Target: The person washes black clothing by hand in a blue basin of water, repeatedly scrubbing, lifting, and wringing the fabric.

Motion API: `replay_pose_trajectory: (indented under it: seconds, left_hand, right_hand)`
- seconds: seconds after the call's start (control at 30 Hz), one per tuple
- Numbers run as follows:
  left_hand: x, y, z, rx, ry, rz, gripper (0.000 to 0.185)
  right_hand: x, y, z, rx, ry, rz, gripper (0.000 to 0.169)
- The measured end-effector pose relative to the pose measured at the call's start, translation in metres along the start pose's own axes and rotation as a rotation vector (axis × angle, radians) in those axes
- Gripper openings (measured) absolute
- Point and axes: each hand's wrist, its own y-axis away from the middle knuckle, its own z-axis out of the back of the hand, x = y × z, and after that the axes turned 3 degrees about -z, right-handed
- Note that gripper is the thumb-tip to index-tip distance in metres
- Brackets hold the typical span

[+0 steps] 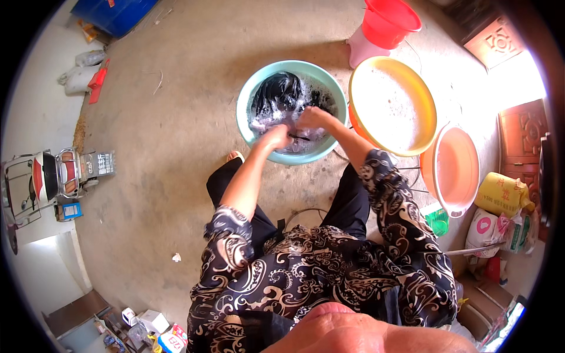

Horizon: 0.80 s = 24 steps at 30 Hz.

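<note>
A light blue-green plastic basin (243, 99) stands on the floor before me, with foamy water inside. Dark wet cloth (278, 90) bulges out of the water on its far side. My left hand (278, 136) is curled at the near side of the basin, with a thin dark strip by its fingers. To its right and slightly farther off, my right hand (312, 117) is clenched like a fist. Pale purplish wet cloth (289, 121) lies between the hands, and both seem to grip it. Blur and suds hide the fingertips.
Right of the basin stands a yellow basin (430, 106) of sudsy water. Beyond it a red basin (388, 31) rests on a pink stool (364, 48). A pale pink basin (459, 172) leans nearer me, beside a yellow sack (501, 194). An electric scooter (53, 176) is at left.
</note>
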Motion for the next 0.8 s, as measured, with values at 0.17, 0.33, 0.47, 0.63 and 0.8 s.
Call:
replay_pose_trajectory:
  seconds: [0.17,0.33,0.47,0.63,0.8]
  left_hand:
    - [0.016,0.072,0.039,-0.633,0.023,-0.348,0.105]
    - [-0.026,0.063,0.049,-0.399,0.675,-0.366,0.092]
    - [-0.04,0.064,0.049,-0.337,1.085,-0.393,0.057]
    - [-0.065,0.064,0.069,-0.363,1.04,-0.448,0.044]
    - [-0.027,0.042,0.076,-0.593,0.937,-0.306,0.031]
  right_hand:
    - [0.095,0.053,0.154,-0.062,-0.499,-0.05,0.048]
    - [0.143,0.094,0.246,-0.325,-0.691,0.105,0.045]
    - [0.137,0.098,0.276,-0.441,-0.739,0.171,0.033]
    - [0.114,0.087,0.27,-0.581,-1.097,0.21,0.028]
    - [0.065,0.066,0.239,-0.7,-1.224,0.106,0.025]
